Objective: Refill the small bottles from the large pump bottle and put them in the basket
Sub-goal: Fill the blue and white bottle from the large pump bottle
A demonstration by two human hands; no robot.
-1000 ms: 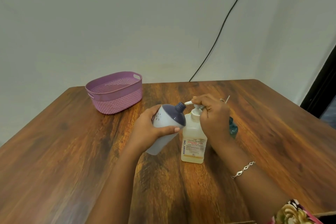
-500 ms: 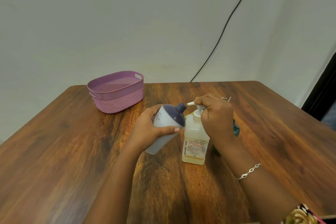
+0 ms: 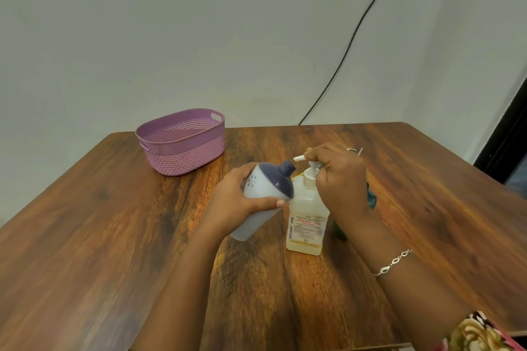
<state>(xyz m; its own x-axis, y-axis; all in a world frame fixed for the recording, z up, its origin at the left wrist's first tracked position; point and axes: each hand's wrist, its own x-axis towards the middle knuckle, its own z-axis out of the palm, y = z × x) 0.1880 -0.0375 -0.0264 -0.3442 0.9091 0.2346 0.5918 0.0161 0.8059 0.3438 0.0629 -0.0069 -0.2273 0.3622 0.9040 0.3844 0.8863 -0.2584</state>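
The large pump bottle (image 3: 306, 219), pale yellow with a printed label, stands upright in the middle of the table. My right hand (image 3: 339, 177) is curled over its white pump head, whose spout pokes out to the left. My left hand (image 3: 236, 199) grips a small white bottle with a dark blue top (image 3: 265, 188), tilted so its open neck sits just under the spout. A teal bottle (image 3: 371, 199) shows partly behind my right wrist. The purple basket (image 3: 182, 139) stands at the back left and looks empty.
The wooden table (image 3: 85, 236) ends at edges on the left and far side, close to a white wall. A black cable (image 3: 350, 40) runs down the wall behind the table. A dark door frame stands at the far right.
The pump head has risen under my right hand, showing more of its white stem. The small bottle stays tilted at the spout.
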